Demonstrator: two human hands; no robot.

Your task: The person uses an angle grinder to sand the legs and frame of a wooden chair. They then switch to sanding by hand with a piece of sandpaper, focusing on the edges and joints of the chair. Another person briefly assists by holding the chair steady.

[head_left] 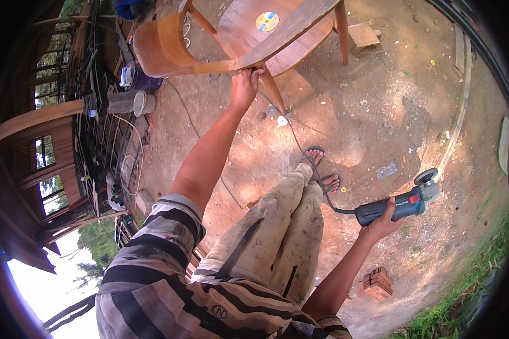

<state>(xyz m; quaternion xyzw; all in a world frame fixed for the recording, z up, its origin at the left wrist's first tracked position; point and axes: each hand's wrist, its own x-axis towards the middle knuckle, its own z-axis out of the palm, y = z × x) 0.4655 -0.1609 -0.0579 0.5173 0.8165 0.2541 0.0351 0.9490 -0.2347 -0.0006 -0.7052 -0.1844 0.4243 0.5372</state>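
A brown wooden chair point(240, 31) with a curved back rail stands at the top of the view. My left hand point(245, 88) grips its rail just above a leg, with the fingers closed round the wood. On the seat lies a round disc point(267, 21) with a yellow, white and blue face. Out to the right, my right hand point(383, 222) holds an angle grinder point(391, 207) by its dark blue body, away from the chair. A dark round disc point(425, 177) is fitted at the grinder's head. Whether it spins, I cannot tell.
The grinder's cord point(298, 144) runs past my sandalled feet point(320, 169) towards the chair. A wooden block point(365, 38) sits beyond the chair, and stacked reddish blocks point(377, 283) lie at lower right. A grey bucket point(144, 104) and a railing are on the left.
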